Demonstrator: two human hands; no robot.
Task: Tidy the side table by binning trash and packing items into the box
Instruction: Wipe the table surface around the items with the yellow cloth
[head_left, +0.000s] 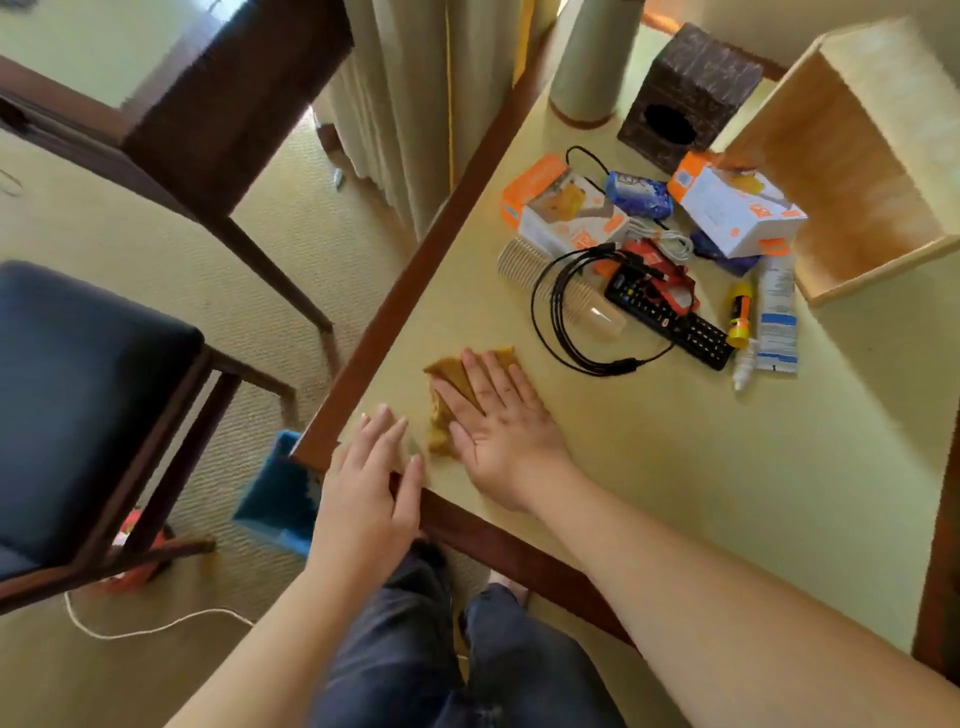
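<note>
Side table, pale top with dark wood edging, seen from above at its near corner. Item: crumpled brown paper wrapper, lying near that corner, partly under the right hand, which rests flat on it with fingers straight and spread, pinching nothing; the flat press looks meant to hold or slide the scrap toward the edge. Left hand, fingers straight and relaxed, sits at the table's corner just beside the wrapper, holding nothing, placed as if to catch whatever is swept off. Blue bin stands on the carpet directly below that corner, which would explain why the trash is worked to this spot. Remaining items lie clustered further back, well apart from the hands: coiled black cable, remote control, two orange-and-white cartons and, blue packet, a stack of clear cups on its side, white tube, small yellow bottle. Wooden box stands at the far right, tipped on its side with its opening toward the clutter, one carton touching its mouth. Dark tissue holder behind. Judgement: binning stage; packing not yet begun.
</note>
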